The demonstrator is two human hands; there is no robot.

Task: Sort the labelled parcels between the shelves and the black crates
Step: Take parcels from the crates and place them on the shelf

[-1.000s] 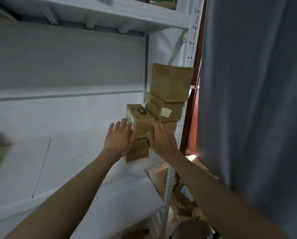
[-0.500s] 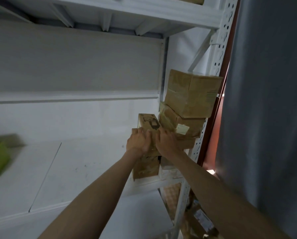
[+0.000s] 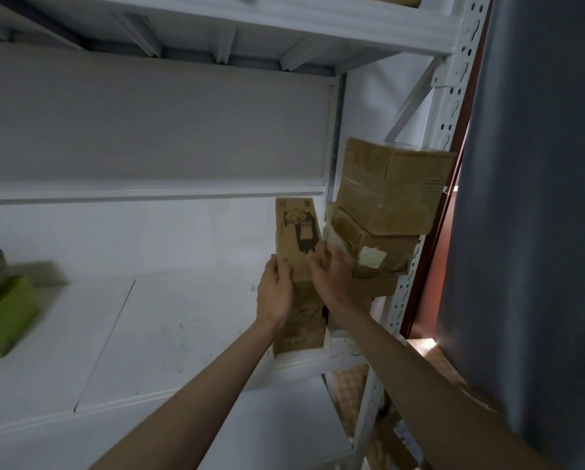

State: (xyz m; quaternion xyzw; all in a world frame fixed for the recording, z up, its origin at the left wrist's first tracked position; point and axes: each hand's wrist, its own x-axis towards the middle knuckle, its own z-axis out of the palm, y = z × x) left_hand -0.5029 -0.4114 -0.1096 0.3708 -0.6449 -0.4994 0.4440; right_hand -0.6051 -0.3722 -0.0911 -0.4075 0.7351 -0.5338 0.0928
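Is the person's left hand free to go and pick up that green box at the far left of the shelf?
Probably not right now. The left hand grips the printed cardboard box together with the right hand, and the green box sits far off along the shelf.

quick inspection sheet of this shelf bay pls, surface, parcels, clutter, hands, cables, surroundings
surface: white metal shelf, scuffed.
job's things: small brown printed cardboard box held above another brown box; stack of larger brown cardboard parcels at the right end, its top one overhanging.
clutter: lime-green box at the far left.
grippers: left hand and right hand both grip the small box.
cables: nothing seen.
surroundings: grey curtain at right; perforated white upright.
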